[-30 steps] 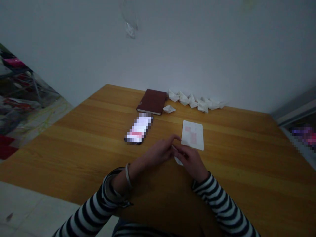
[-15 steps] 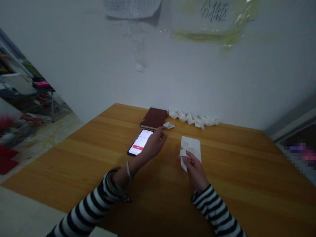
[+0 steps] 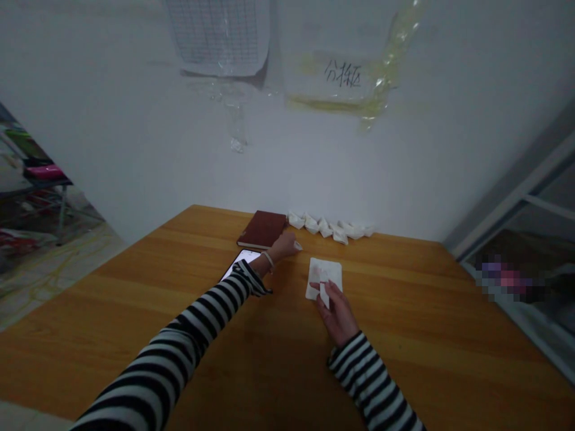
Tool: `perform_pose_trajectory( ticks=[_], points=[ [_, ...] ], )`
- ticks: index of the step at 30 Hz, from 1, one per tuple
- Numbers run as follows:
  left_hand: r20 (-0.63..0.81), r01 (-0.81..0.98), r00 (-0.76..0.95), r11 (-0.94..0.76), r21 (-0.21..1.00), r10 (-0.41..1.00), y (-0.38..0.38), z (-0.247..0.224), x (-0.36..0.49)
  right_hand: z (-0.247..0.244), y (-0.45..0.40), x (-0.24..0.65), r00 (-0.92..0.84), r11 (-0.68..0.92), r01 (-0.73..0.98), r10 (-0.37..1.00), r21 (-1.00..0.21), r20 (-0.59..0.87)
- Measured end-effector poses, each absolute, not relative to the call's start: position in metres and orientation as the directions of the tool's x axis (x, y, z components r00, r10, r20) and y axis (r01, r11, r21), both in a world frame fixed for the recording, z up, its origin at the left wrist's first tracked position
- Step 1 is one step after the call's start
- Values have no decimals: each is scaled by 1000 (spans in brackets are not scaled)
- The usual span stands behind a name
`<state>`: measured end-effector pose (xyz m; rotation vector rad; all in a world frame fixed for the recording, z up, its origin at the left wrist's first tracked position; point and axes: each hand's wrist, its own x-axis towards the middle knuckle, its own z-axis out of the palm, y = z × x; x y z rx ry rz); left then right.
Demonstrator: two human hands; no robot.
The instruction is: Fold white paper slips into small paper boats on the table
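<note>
My left hand [image 3: 284, 244] reaches far over the table, in front of the dark red notebook [image 3: 263, 228]. Its fingers are curled on a small white folded paper boat [image 3: 298, 246], whose tip shows at their right side; the fingertips are partly hidden. Nearer to me, my right hand [image 3: 338, 314] pinches a small folded piece of white paper [image 3: 324, 295] between thumb and fingers. This hand is above a flat white sheet or stack of paper [image 3: 326, 268] on the table. Along the wall, several white folded paper boats [image 3: 323, 227] stand in a row.
A phone with a lit screen [image 3: 242, 258] lies below my left forearm, partly covered by it. The wooden table [image 3: 404, 311] meets a white wall [image 3: 291, 161] with taped-up papers [image 3: 220, 36]. Cluttered items stand beyond the table's left side.
My left hand has moved forward and closed over the lone paper boat by the notebook. My right hand has turned the folded paper more upright. The whole view has shifted up and right.
</note>
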<state>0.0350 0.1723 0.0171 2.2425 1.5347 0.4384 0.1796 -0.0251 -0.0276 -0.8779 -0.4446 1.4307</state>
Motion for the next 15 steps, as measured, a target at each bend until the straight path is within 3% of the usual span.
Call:
perform_pose_trajectory(
  ticks=[5,10,15],
  points=[
    [38,700,314,-259,665,949,144,4,24,-30,-24,181,105,-70,-553,983,-830,-153],
    [-1,458,234,-109,882,972,90,-1,7,-36,-23,173,128,-47,-394,986,-918,-106],
    [-87,221,182,46,974,979,25,-11,7,-40,-29,156,200,-2,-295,978,-956,-63]
  ],
)
